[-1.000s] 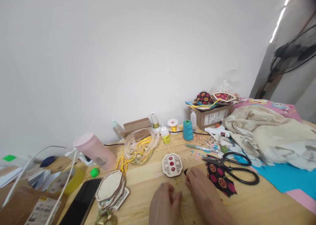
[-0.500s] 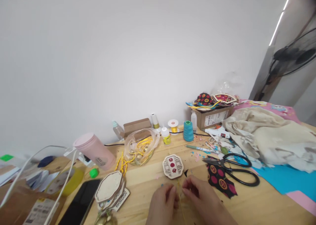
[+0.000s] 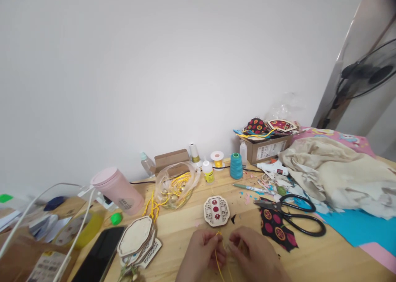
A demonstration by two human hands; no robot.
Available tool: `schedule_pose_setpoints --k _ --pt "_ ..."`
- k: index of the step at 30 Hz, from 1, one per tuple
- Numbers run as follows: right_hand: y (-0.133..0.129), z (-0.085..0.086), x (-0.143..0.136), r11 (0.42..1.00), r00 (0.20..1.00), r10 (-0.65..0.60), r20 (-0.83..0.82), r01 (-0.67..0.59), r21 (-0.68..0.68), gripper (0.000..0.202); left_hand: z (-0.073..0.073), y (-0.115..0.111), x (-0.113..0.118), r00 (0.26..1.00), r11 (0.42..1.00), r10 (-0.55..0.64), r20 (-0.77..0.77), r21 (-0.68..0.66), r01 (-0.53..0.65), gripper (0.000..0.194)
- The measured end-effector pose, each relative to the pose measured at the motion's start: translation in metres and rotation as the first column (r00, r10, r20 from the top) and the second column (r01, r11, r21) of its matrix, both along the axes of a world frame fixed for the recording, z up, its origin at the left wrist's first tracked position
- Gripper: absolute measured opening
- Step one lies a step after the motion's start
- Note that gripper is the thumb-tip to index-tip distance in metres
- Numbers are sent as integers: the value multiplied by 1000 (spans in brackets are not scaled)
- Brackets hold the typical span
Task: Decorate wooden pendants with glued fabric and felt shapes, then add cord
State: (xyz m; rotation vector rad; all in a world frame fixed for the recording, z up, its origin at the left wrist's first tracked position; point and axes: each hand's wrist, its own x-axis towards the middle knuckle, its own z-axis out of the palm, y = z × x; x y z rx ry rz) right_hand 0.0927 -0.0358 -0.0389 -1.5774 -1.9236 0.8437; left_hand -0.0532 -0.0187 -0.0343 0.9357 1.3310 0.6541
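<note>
My left hand (image 3: 204, 251) pinches a thin yellow cord (image 3: 218, 260) between thumb and fingertips, and a small loop of it shows above them. Close on the right, my right hand (image 3: 252, 253) has its fingers curled beside the cord; whether it holds a strand is hidden. Just beyond both hands, a wooden lattice ornament (image 3: 216, 211) with red patterns lies flat on the table. Right of it are black patterned fabric (image 3: 276, 228) and black-handled scissors (image 3: 286, 214), whose blades overlap the fabric.
At left are stacked wooden plates (image 3: 136, 238), a phone (image 3: 99, 253) and a pink tumbler (image 3: 117, 189). Behind stand a bag of yellow cords (image 3: 177, 183), a glue bottle (image 3: 208, 171) and a teal thread spool (image 3: 236, 165). Beige cloth (image 3: 337, 170) lies right.
My left hand has shifted slightly left, and the yellow cord now forms a visible loop at its fingertips. My right hand has moved slightly down, its fingers still curled.
</note>
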Motion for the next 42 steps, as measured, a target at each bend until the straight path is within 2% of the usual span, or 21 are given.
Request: schedule_pose_setpoints --k 5,13,18,21,25,32,38,42 --pt "3 -3 -9 993 992 22 122 -36 116 7 -2 0 -3 1000 999 9 5 31 -10 32" --pt "9 -9 -15 987 974 -25 226 -12 163 16 1 1 -4 1000 1000 9 -14 26 -9 28" --pt "11 -1 -13 992 988 -57 144 39 123 16 2 0 -4 1000 1000 -8 -2 -1 8 31" --pt "15 2 -13 995 993 -27 116 15 98 17 1 0 -4 1000 1000 -10 6 7 10 33" --pt "21 -2 -14 996 992 31 122 -41 82 12 -1 0 -5 1000 1000 -18 23 25 18 35" --pt "21 -8 -15 992 995 9 97 -21 126 13 -4 -4 -6 998 998 -47 43 34 45 40" --pt "18 -5 -12 985 996 42 77 -54 164 15 -7 -3 -2 999 987 -40 -19 157 42 40" --pt "20 -5 -10 988 992 62 109 -76 137 17 -9 -12 -6 994 980 -14 -113 195 36 36"
